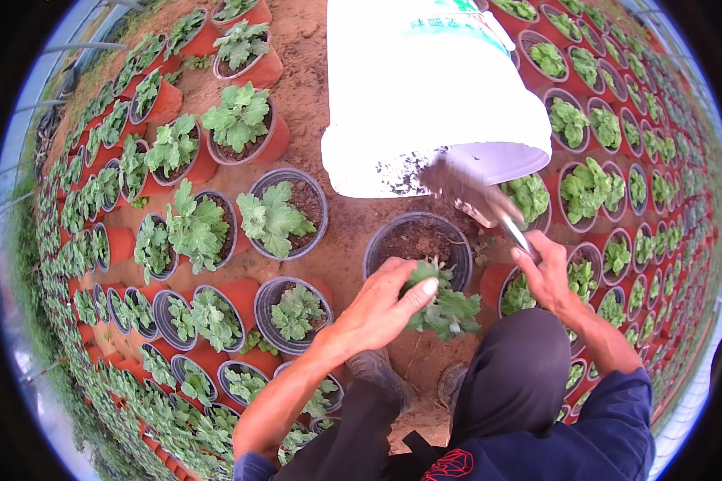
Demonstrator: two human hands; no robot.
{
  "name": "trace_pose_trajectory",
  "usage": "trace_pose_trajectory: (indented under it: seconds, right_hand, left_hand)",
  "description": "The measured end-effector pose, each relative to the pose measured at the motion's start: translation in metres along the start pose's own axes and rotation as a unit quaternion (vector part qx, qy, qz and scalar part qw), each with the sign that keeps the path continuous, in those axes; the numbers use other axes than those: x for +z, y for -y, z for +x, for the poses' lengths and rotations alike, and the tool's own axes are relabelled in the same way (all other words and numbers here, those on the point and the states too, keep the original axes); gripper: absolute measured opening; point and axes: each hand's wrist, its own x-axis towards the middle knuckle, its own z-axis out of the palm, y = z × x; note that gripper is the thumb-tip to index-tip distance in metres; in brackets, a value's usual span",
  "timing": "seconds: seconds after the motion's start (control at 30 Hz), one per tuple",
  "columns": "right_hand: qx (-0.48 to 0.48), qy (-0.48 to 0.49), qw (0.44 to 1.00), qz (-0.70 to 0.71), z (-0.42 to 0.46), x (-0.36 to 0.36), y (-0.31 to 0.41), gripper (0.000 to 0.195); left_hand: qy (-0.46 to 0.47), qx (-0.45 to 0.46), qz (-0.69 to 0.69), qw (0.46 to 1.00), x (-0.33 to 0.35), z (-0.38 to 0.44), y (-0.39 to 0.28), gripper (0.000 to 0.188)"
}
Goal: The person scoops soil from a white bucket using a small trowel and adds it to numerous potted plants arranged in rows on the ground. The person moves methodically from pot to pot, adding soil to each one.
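My left hand [385, 303] grips the leafy green plant [448, 309] at the near rim of a dark-lined plastic pot [418, 237]. Its leaves lean over the rim towards me, and my fingers hide the stem. Brown soil shows inside the pot. In my right hand [547, 270] is the metal handle of a small trowel [481, 195], blurred by motion. The trowel's blade is at the mouth of a large white plastic bucket [421, 90] lying on its side. Dark crumbs of soil-like material cling near the bucket's rim.
Rows of reddish pots with leafy plants stand on both sides, including a pot [283, 213] on the left and a plant [526, 195] close by the bucket's mouth. Bare brown ground [304, 60] runs between the rows. My knee [520, 367] is below my right forearm.
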Motion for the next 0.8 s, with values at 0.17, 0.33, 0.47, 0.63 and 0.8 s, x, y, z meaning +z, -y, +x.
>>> trace_pose_trajectory:
  seconds: [0.17,0.33,0.47,0.63,0.8]
  right_hand:
    - [0.448,0.135,0.790,0.396,0.027,0.021,0.025,0.031]
    - [0.412,0.094,0.845,0.329,0.112,0.076,0.029,0.040]
    - [0.320,-0.008,0.858,0.401,0.187,0.141,0.013,0.038]
    - [0.323,-0.003,0.846,0.425,0.178,0.137,0.017,0.038]
    - [0.293,-0.006,0.847,0.443,0.182,0.138,0.005,0.036]
  left_hand:
    - [-0.028,-0.099,-0.178,0.979,-0.001,0.006,0.013,0.065]
    - [-0.054,-0.144,-0.386,0.910,0.005,0.007,0.023,0.065]
    - [-0.068,-0.153,-0.476,0.863,0.009,-0.001,0.000,0.059]
    - [-0.095,-0.115,-0.566,0.811,0.018,0.000,0.013,0.050]
    - [-0.064,-0.142,-0.611,0.776,0.018,0.007,-0.004,0.059]
